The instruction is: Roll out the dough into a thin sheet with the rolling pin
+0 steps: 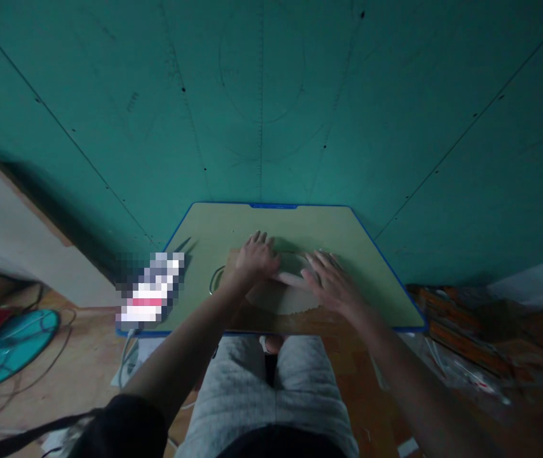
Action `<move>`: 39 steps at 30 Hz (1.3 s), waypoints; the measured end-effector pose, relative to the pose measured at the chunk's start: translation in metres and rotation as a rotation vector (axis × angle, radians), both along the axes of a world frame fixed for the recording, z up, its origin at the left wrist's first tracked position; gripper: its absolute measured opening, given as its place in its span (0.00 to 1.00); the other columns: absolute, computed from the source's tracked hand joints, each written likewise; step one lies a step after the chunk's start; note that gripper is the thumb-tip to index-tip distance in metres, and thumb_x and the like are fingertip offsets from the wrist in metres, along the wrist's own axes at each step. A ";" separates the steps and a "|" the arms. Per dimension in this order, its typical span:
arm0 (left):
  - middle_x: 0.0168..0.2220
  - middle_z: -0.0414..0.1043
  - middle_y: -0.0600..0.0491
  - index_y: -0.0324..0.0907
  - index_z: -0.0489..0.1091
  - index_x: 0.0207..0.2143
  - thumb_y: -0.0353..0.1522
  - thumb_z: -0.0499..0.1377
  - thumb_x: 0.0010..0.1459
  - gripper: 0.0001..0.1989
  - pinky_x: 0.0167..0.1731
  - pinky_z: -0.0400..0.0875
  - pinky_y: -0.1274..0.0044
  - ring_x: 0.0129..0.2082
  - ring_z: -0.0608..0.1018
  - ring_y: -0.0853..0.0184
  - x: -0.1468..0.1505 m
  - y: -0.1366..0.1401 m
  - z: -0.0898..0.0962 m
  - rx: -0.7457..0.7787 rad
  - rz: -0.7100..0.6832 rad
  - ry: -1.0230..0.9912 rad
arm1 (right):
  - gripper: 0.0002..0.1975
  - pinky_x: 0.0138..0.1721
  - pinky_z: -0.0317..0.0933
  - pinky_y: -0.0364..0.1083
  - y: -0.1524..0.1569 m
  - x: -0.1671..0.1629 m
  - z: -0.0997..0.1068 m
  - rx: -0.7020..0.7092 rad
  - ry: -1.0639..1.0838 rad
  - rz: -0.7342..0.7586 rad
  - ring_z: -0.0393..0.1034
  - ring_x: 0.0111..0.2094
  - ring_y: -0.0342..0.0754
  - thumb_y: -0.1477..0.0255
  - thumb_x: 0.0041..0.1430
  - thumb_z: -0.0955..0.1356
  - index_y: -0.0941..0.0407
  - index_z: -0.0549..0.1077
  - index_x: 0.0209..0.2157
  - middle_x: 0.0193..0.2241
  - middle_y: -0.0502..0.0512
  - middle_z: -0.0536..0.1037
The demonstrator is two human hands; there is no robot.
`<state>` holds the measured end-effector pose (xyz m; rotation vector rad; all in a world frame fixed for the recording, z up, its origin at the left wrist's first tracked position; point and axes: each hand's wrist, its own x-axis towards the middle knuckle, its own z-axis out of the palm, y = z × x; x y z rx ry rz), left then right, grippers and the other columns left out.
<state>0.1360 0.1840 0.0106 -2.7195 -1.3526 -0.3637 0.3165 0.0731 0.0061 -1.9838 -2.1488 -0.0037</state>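
Observation:
On a wooden board lies a pale, flat sheet with a ragged near edge; it looks like dough, though the dim light leaves this uncertain. A pale roll crosses the sheet between my hands; whether it is a rolling pin or rolled-up sheet I cannot tell. My left hand lies on the roll's left end, fingers stretched forward. At the other end, my right hand rests with its fingers extended and slightly apart. Both palms hide what is beneath them. Left of the board shows a dark curved loop.
The table has a blue rim and stands against a green wall. A blurred-out device with a cable lies at its left edge, near a dark pointed object. Clutter covers the floor at right; a turquoise stool is at left.

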 end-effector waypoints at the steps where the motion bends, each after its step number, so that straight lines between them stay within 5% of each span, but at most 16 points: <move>1: 0.59 0.69 0.38 0.34 0.69 0.57 0.38 0.51 0.65 0.23 0.59 0.64 0.61 0.62 0.68 0.50 0.000 0.001 -0.001 0.000 -0.006 0.005 | 0.32 0.67 0.45 0.59 -0.001 -0.001 0.000 -0.022 0.001 -0.016 0.54 0.67 0.59 0.58 0.70 0.53 0.66 0.64 0.63 0.64 0.70 0.64; 7: 0.60 0.69 0.38 0.31 0.68 0.58 0.35 0.45 0.68 0.23 0.63 0.59 0.59 0.65 0.64 0.49 -0.025 -0.038 -0.002 0.079 -0.078 0.002 | 0.37 0.66 0.48 0.59 -0.028 -0.025 0.003 -0.036 -0.030 0.005 0.54 0.67 0.61 0.52 0.68 0.53 0.68 0.64 0.62 0.65 0.73 0.63; 21: 0.63 0.63 0.34 0.28 0.61 0.61 0.39 0.48 0.69 0.27 0.64 0.58 0.55 0.65 0.64 0.48 -0.083 -0.129 -0.029 0.157 -0.097 -0.132 | 0.33 0.64 0.52 0.61 -0.084 -0.058 -0.012 0.180 -0.118 0.091 0.58 0.64 0.63 0.64 0.64 0.61 0.72 0.61 0.63 0.65 0.73 0.61; 28: 0.63 0.65 0.37 0.31 0.62 0.62 0.42 0.45 0.70 0.28 0.63 0.58 0.55 0.66 0.61 0.46 -0.063 -0.073 -0.014 0.101 -0.022 -0.061 | 0.32 0.64 0.54 0.57 -0.038 -0.036 -0.001 0.180 -0.150 0.188 0.61 0.63 0.60 0.60 0.67 0.58 0.70 0.64 0.62 0.62 0.71 0.68; 34: 0.63 0.65 0.38 0.32 0.63 0.63 0.40 0.46 0.70 0.27 0.64 0.58 0.60 0.66 0.63 0.50 -0.028 -0.014 -0.006 0.007 0.099 -0.016 | 0.35 0.65 0.51 0.61 -0.017 -0.001 -0.011 0.169 -0.124 0.059 0.61 0.63 0.63 0.55 0.68 0.56 0.71 0.65 0.61 0.60 0.75 0.70; 39: 0.61 0.67 0.37 0.32 0.68 0.59 0.42 0.46 0.70 0.27 0.63 0.59 0.60 0.65 0.64 0.50 -0.026 -0.012 -0.011 0.018 0.085 -0.032 | 0.32 0.64 0.54 0.59 0.003 0.013 -0.018 0.077 0.067 -0.055 0.62 0.62 0.59 0.59 0.70 0.51 0.65 0.66 0.62 0.60 0.67 0.71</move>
